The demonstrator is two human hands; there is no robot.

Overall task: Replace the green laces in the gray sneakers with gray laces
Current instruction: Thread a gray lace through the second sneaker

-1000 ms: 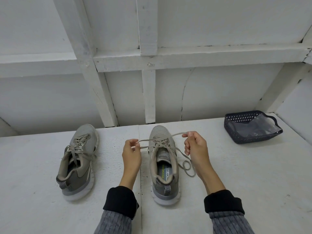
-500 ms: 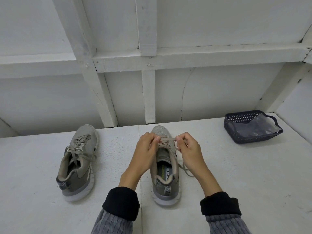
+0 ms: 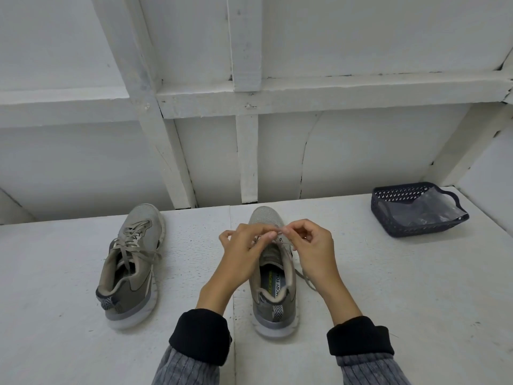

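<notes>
**Entry: two gray sneakers on white table, lace in hand**

Left hand [image 3: 244, 254]: forearm rises from the lower centre and leans in toward the right-hand sneaker; back of the hand faces the camera, held over the shoe's lace area. Black cuff over a gray ribbed sleeve.

Right hand [image 3: 311, 245]: forearm comes up from the lower right, wrist bent inward, hand just above the shoe's far side, fingertips meeting those of the left hand.

Right-hand sneaker [image 3: 273, 290]: gray, upright on the white table [image 3: 388, 287], toe pointing away, heel toward the person; printed insole visible. Both hands cover most of its lacing. A loose run of gray lace [image 3: 305, 279] trails onto the table at its right side.

Left-hand sneaker [image 3: 133, 262]: gray, well apart to the left, tipped slightly onto its side, already laced in gray with the ends lying loose across the opening.

Dark perforated basket [image 3: 399, 218]: far right of the table, holding a clear plastic bag [image 3: 433, 212].

White wall [image 3: 361, 37] with wooden beams behind the table.

Fingers: both hands curled, thumb and forefinger of each pinching a short piece of the gray lace between them above the tongue; remaining fingers loosely bent. The exact shape of the lace at the pinch is too small to make out.
</notes>
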